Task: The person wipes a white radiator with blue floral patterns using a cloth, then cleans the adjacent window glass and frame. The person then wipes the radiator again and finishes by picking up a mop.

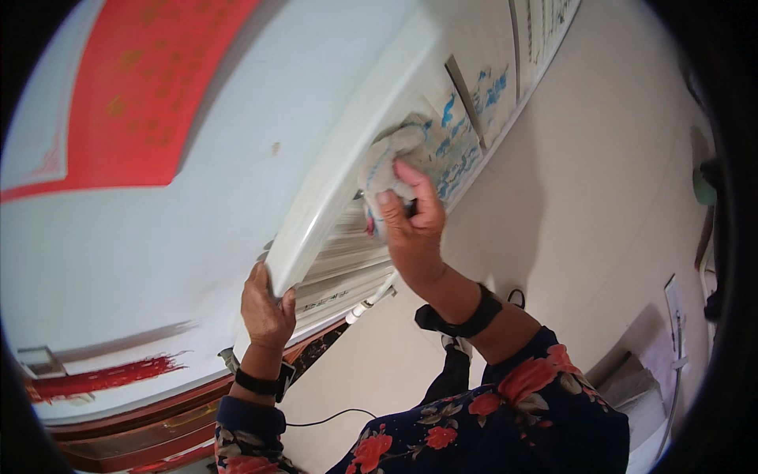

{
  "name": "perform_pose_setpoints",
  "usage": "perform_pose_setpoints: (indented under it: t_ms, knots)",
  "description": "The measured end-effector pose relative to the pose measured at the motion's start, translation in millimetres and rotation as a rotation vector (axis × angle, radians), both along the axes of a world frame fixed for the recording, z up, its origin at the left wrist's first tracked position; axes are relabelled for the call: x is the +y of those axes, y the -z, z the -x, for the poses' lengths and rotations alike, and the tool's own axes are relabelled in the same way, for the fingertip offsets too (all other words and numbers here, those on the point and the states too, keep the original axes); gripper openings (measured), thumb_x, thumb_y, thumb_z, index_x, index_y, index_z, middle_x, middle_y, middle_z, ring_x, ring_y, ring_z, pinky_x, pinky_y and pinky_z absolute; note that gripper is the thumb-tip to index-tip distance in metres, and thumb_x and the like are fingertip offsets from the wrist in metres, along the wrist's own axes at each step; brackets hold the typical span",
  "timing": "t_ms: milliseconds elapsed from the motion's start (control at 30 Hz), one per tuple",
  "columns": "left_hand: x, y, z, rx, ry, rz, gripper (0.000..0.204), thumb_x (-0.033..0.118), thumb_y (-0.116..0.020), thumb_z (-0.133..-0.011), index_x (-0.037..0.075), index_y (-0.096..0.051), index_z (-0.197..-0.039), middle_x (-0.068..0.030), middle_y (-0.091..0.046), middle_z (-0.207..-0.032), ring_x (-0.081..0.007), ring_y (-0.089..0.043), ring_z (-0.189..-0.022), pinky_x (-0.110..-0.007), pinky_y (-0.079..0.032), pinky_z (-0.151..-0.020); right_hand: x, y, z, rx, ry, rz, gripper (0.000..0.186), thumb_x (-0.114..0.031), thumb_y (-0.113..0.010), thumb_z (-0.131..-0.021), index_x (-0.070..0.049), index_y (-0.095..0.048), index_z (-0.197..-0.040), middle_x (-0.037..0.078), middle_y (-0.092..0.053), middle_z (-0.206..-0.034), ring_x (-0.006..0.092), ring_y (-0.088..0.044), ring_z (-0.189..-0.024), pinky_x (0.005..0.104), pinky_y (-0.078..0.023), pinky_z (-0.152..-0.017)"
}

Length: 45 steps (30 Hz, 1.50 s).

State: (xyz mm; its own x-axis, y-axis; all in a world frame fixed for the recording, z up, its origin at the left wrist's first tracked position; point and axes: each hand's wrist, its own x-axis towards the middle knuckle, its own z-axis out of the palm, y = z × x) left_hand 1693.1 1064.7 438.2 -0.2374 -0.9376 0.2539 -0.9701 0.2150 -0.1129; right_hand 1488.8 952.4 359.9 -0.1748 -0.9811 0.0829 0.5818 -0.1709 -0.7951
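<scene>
A long white radiator runs along the wall, with a smooth top edge, slatted ribs near me and a front bearing blue painted patterns. My left hand is closed round the near end of its top edge, thumb on one side and fingers on the other. Bunched in my right hand is a pale, striped cloth, pressed against the radiator's front just below the top edge. Part of the cloth lies hidden behind my fingers.
Red paper hangs on the pale wall at upper left. Below the radiator, a white pipe meets it. A dark cable lies on the light floor. Brown wooden furniture stands at lower left.
</scene>
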Motion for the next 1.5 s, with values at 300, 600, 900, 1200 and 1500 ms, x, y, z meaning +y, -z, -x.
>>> perform_pose_setpoints:
  t_ms: [300, 600, 900, 1200, 1500]
  knots:
    - [1, 2, -2, 0.049, -0.034, -0.001, 0.054, 0.032, -0.053, -0.084, -0.003, -0.034, -0.121, -0.0226, -0.048, -0.113, -0.0375, -0.049, -0.097, -0.041, -0.041, -0.082, -23, -58, 4, 1.139, 0.302, 0.539, 0.031, -0.004, -0.064, -0.066, -0.012, -0.059, -0.095, 0.01, -0.052, -0.09, 0.0292, -0.047, -0.091, 0.0388, -0.044, -0.075]
    - [29, -11, -14, 0.232, 0.068, 0.227, 0.053, 0.01, -0.06, -0.069, 0.001, -0.04, -0.118, -0.02, -0.047, -0.116, -0.0352, -0.047, -0.102, -0.043, -0.036, -0.086, 93, -61, -98, 1.336, 0.071, 0.638, 0.02, -0.014, -0.061, -0.067, -0.013, -0.06, -0.086, 0.005, -0.049, -0.086, 0.0239, -0.045, -0.093, 0.0359, -0.046, -0.068]
    - [113, -14, -85, 0.207, -0.086, -0.006, 0.049, 0.019, -0.064, -0.074, 0.002, -0.044, -0.116, -0.0189, -0.049, -0.111, -0.0352, -0.047, -0.099, -0.04, -0.038, -0.084, 64, -49, -89, 1.427, 0.266, 0.5, 0.022, -0.013, -0.059, -0.073, -0.02, -0.061, -0.095, 0.009, -0.051, -0.081, 0.0284, -0.05, -0.088, 0.0387, -0.046, -0.069]
    - [101, 4, -101, 0.184, 0.043, -0.039, 0.05, 0.023, -0.057, -0.08, -0.003, -0.038, -0.119, -0.0241, -0.046, -0.111, -0.0395, -0.046, -0.1, -0.044, -0.038, -0.086, 85, -29, -109, 1.182, 0.567, 0.64, 0.026, -0.008, -0.057, -0.069, -0.016, -0.059, -0.094, 0.009, -0.052, -0.075, 0.0279, -0.05, -0.075, 0.0388, -0.043, -0.065]
    - [106, 4, -100, 0.147, -0.013, -0.072, 0.05, 0.02, -0.055, -0.083, -0.006, -0.035, -0.121, -0.0242, -0.045, -0.115, -0.0376, -0.046, -0.105, -0.042, -0.037, -0.091, 59, 8, -72, 0.554, 0.593, 0.102, 0.034, -0.007, -0.058, -0.076, -0.005, -0.052, -0.11, 0.011, -0.056, -0.096, 0.0281, -0.049, -0.084, 0.0356, -0.04, -0.075]
